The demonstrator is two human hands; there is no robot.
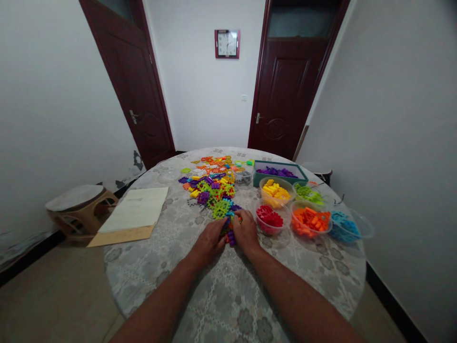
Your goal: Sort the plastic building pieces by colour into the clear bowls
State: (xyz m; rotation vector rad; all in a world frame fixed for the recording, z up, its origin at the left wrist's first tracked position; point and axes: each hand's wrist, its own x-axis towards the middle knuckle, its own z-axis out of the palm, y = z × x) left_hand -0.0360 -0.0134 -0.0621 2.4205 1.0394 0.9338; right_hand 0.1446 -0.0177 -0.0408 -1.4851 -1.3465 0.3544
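Head view: left hand [210, 237], right hand [246, 232], fingers [218, 228] curled round ribbed plastic pieces [231, 238], purple, orange, blue.

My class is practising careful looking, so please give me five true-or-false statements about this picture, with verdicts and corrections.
1. The left hand and right hand both hold coloured pieces. True.
2. The purple pieces at the back right lie in a round bowl. False: they lie in a rectangular box.
3. The bowl of red pieces stands nearer the person than the bowl of yellow pieces. True.
4. The clock hangs on a door. False: it hangs on the wall.
5. The pale paper lies to the right of both hands. False: it lies to their left.
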